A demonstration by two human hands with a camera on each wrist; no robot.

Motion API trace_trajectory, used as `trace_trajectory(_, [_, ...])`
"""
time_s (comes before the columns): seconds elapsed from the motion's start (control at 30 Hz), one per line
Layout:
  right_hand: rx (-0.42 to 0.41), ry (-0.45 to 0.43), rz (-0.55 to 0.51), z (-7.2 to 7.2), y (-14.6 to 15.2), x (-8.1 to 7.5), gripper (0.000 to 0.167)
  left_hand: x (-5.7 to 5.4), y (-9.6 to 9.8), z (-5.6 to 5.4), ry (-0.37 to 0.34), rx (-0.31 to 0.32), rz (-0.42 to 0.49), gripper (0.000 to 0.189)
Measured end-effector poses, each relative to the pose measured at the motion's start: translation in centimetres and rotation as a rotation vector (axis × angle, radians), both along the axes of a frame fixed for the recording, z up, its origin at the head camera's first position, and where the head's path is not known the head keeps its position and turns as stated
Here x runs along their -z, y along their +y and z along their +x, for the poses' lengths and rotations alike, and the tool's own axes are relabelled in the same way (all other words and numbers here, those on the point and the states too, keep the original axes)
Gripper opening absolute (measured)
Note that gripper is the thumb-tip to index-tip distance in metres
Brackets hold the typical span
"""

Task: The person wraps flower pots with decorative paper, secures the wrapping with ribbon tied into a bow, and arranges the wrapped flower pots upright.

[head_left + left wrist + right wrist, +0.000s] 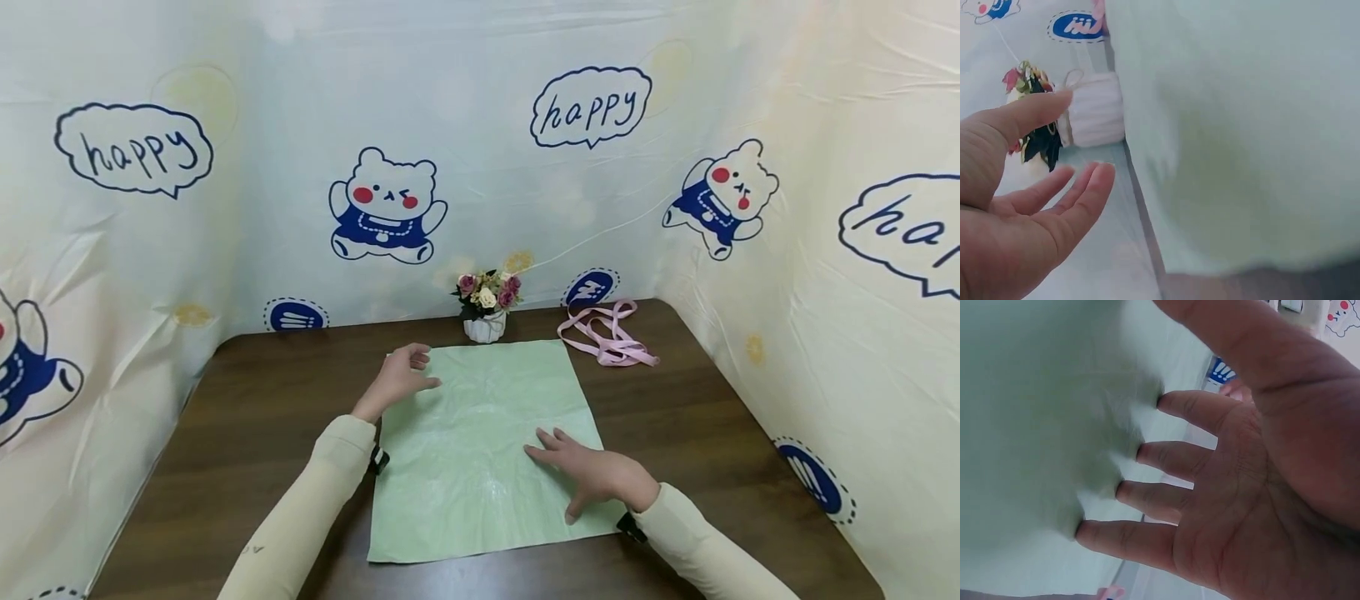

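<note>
A pale green sheet [487, 433], thin and lightly creased, lies spread flat on the brown table [285, 392]. Near its far left corner my left hand [397, 379] hovers with loosely bent fingers. In the left wrist view, air shows between that hand [1029, 206] and the sheet [1241, 137], and nothing is held. My right hand [588, 471] is over the sheet's right part with fingers spread. The right wrist view has this hand's fingertips [1088, 532] touching the sheet [1035, 456].
A small white pot of artificial flowers [486, 308] stands just behind the sheet's far edge. To its right lies a loosely heaped pink ribbon [611, 337]. Cloth printed with bears and lettering [465, 100] hangs around the table's back and sides.
</note>
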State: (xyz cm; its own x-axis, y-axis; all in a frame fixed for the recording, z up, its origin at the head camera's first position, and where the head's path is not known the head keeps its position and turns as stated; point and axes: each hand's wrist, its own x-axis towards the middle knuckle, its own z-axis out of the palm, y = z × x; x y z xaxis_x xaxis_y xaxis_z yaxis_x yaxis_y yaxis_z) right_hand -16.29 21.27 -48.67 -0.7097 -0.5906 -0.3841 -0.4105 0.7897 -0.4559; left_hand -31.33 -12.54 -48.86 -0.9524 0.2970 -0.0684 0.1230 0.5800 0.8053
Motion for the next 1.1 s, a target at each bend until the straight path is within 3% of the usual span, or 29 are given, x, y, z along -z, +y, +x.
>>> trace_trajectory(0.1, [-0.005, 0.002, -0.001, 0.1, 0.1, -0.1, 0.110, 0.0, 1.5, -1.2, -0.041, -0.029, 0.044, 0.068])
trace_trajectory(0.4, [-0.013, 0.006, -0.011, -0.2, 0.2, -0.1, 0.111, 0.7, 6.3, -5.0, -0.077, -0.154, 0.153, 0.083])
trace_trajectory(0.57, [0.001, 0.011, -0.009, -0.4, 0.4, -0.2, 0.111, 1.5, 8.8, -7.0, -0.088, -0.168, 0.218, 0.088])
trace_trajectory(0.9, [-0.002, 0.004, -0.030, -0.2, 0.4, 0.9, 0.113, 3.6, 11.0, -8.1, -0.053, -0.210, 0.360, 0.088])
trace_trajectory(1.03, [-0.004, 0.015, -0.022, 0.0, 0.3, 0.9, 0.112, 3.9, 11.7, -8.5, -0.025, -0.258, 0.448, 0.091])
trace_trajectory(1.1, [-0.006, 0.021, -0.016, 0.0, 0.2, 0.7, 0.112, 3.9, 12.1, -8.7, -0.045, -0.279, 0.544, 0.093])
